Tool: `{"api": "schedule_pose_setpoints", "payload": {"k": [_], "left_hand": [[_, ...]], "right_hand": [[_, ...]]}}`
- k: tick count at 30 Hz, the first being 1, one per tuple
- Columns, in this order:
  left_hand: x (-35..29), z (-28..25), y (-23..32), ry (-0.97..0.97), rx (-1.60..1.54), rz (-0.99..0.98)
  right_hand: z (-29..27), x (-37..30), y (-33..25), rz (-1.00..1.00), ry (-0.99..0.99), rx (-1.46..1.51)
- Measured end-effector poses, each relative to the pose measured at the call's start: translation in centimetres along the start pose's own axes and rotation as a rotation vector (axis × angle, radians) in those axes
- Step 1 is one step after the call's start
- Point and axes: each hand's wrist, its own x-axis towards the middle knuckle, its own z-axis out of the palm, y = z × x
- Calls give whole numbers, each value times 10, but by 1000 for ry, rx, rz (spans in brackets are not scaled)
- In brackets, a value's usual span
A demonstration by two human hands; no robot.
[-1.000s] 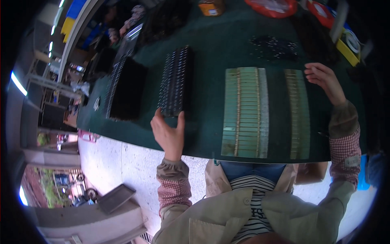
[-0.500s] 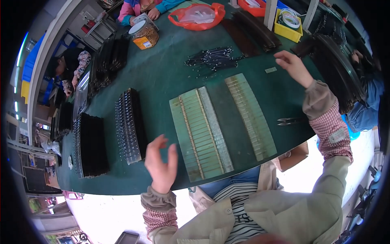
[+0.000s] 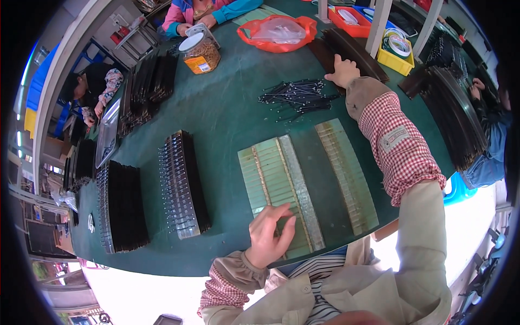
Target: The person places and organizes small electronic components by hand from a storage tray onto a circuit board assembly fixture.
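Note:
My left hand (image 3: 269, 234) is held low over the near part of a pale green slotted board (image 3: 250, 176), thumb and fingers apart, with nothing visible in it. A grey metal bar (image 3: 301, 189) lies lengthwise on that board. To its right lies a second green slotted board (image 3: 346, 176). Stretched out to the far right, my right hand (image 3: 342, 71) is at the near end of some long dark brown strips (image 3: 355, 51). Its fingers are spread; whether they touch the strips I cannot tell. Left of it sits a loose pile of thin black pieces with light tips (image 3: 295, 97).
Two stacks of dark strips with metal-studded edges, one nearer (image 3: 184, 189) and one farther left (image 3: 124, 206), stand on the green table. Farther off are a jar (image 3: 200, 54), a red plastic bag (image 3: 277, 33) and a yellow bin (image 3: 395, 59). Other people sit around the table.
My right hand has moved left and away from me to the brown strips. My left hand has moved right, from beside the slotted board to over it. The view has shifted slightly.

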Motion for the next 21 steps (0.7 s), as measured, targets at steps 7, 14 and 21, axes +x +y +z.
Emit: {"api": "schedule_pose_setpoints", "payload": {"k": [7, 14, 21], "left_hand": [[-3, -1, 2, 12, -122, 9], [-2, -1, 0, 30, -139, 33], [-2, 1, -4, 42, -141, 7]], "right_hand": [[-27, -4, 11, 28, 152, 126], [-52, -3, 73, -128, 267, 429], [-38, 13, 96, -133, 421, 308]]}}
